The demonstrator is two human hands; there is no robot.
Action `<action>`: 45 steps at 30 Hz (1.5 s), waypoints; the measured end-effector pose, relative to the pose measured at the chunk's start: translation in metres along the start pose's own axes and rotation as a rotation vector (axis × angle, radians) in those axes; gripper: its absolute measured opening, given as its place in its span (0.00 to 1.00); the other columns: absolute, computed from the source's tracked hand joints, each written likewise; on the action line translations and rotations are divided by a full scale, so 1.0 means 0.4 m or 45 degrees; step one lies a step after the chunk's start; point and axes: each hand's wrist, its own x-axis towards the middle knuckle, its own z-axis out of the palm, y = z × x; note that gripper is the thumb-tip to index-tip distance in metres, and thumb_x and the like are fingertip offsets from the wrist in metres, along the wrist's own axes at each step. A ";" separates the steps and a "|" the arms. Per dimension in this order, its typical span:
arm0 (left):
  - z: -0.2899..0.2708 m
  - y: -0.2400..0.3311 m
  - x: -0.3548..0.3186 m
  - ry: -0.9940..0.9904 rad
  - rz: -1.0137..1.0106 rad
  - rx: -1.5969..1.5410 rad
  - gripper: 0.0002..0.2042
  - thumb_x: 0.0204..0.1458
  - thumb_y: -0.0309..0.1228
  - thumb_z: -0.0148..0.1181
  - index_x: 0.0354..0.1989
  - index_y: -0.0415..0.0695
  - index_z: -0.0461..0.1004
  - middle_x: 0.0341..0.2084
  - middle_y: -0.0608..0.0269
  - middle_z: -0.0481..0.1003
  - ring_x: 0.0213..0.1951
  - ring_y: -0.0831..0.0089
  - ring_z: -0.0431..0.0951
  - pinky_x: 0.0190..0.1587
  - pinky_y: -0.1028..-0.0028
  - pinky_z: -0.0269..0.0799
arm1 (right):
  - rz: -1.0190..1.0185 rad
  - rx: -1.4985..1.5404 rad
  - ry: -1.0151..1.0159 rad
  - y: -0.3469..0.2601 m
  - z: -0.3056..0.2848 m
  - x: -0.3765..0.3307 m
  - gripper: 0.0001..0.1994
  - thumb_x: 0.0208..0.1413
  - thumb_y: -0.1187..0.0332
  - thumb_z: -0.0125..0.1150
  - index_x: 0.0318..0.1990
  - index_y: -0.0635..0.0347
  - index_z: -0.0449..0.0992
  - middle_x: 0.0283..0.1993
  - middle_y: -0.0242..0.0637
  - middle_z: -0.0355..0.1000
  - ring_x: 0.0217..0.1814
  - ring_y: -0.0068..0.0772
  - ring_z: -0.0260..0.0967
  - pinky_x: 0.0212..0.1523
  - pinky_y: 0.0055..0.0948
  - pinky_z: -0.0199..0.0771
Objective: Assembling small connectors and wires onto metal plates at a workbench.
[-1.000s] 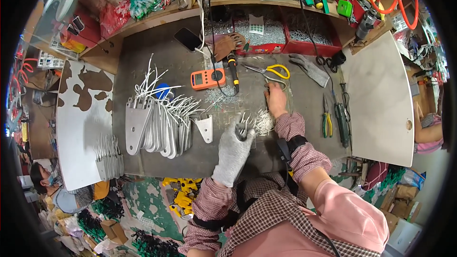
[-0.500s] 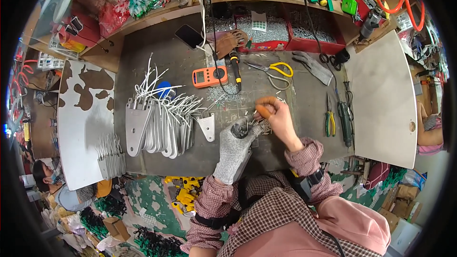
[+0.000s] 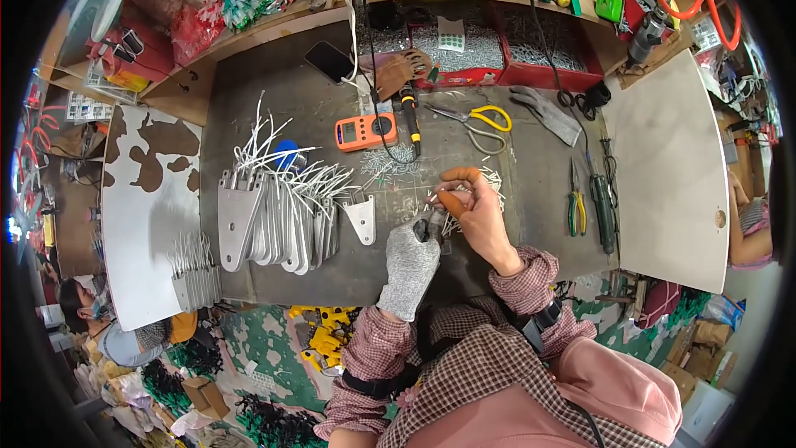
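My left hand [image 3: 410, 264], in a grey knit glove, is curled closed over the bench, and its fingers hide whatever they grip. My right hand [image 3: 485, 222] wears orange finger covers on thumb and forefinger. These pinch together just beyond the left fingertips, where a tiny pale bit shows, too small to name. Beside and under the right hand lies a pile of short white tubes [image 3: 495, 186]. A single grey metal bracket [image 3: 361, 220] lies to the left of my gloved hand. Farther left stands a row of similar grey brackets [image 3: 278, 228] with white wires [image 3: 269, 145] sticking up.
Beyond my hands lie small silver screws [image 3: 390, 163], an orange multimeter [image 3: 355, 133], a yellow-black screwdriver [image 3: 410, 120] and yellow-handled scissors [image 3: 491, 119]. Pliers [image 3: 576, 207] and a soldering iron [image 3: 601, 211] lie at right. Red bins [image 3: 551, 76] of screws stand at the back.
My right hand has moved slightly down and left, its orange fingers now more spread around the left fingertips. The left hand has turned a little, and more of the white tube pile shows.
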 end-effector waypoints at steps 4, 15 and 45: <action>0.008 -0.024 -0.004 0.100 0.139 0.015 0.15 0.63 0.42 0.58 0.37 0.40 0.80 0.22 0.46 0.77 0.27 0.46 0.79 0.29 0.54 0.70 | -0.063 -0.258 -0.020 -0.036 0.008 -0.002 0.15 0.62 0.81 0.60 0.55 0.65 0.69 0.41 0.40 0.75 0.45 0.29 0.78 0.45 0.24 0.78; 0.002 -0.040 -0.077 0.359 0.422 0.439 0.29 0.48 0.28 0.68 0.61 0.38 0.69 0.41 0.51 0.76 0.43 0.53 0.76 0.48 0.56 0.70 | -0.247 -0.864 -0.411 -0.048 -0.008 -0.031 0.14 0.55 0.80 0.65 0.49 0.63 0.76 0.42 0.44 0.78 0.44 0.43 0.78 0.42 0.34 0.76; -0.039 -0.150 -0.183 0.222 0.443 0.220 0.47 0.46 0.25 0.70 0.73 0.34 0.48 0.69 0.39 0.57 0.70 0.47 0.59 0.73 0.52 0.48 | 0.131 -0.595 -0.723 -0.035 -0.024 -0.025 0.09 0.60 0.75 0.62 0.47 0.65 0.79 0.40 0.41 0.80 0.42 0.31 0.78 0.44 0.32 0.76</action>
